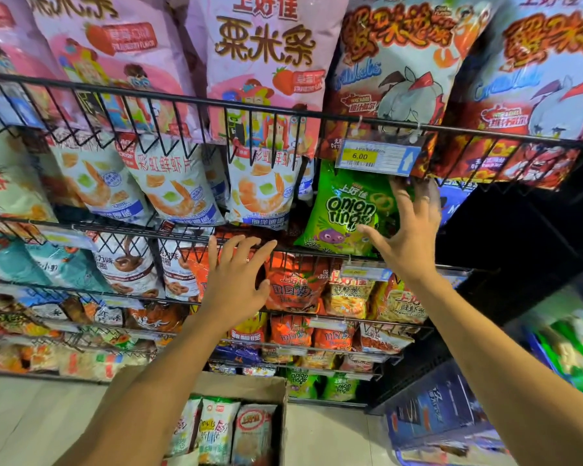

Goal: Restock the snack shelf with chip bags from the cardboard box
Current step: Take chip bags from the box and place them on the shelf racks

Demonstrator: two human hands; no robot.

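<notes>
A green "Onion Rings" chip bag (345,210) stands in the wire snack shelf (189,99), under a yellow 6.00 price tag. My right hand (406,230) rests against the bag's right side, fingers spread, touching it but not wrapped around it. My left hand (238,277) hovers with fingers apart in front of an orange chip bag (295,287) one row lower, holding nothing. The cardboard box (249,388) sits on the floor below, with several white and green chip bags (217,428) standing inside.
Wire racks run in tiers, packed with pink, white shrimp-print and red bags. More green onion ring bags (302,381) fill the bottom row. A blue crate (441,408) of goods stands at the lower right, beside a dark shelf end.
</notes>
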